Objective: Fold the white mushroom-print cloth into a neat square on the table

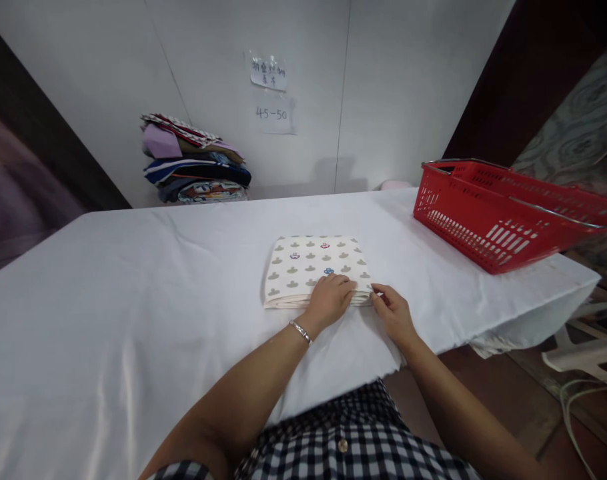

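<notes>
A folded cream cloth point(303, 267) with grey, red and blue printed shapes lies in several layers on the white-covered table. My left hand point(329, 298), with a silver bracelet at the wrist, rests on the cloth near its front edge. Its fingers lie flat over the top layer, pointing right. At the front right corner, my right hand point(392, 311) pinches the edge of the cloth between thumb and fingers.
A red plastic basket point(458, 220) with metal handles stands on the right end of the table point(133, 287). Behind the table's far edge rises a stack of folded fabrics point(198, 167). Two paper signs point(274, 115) hang on the pale wall.
</notes>
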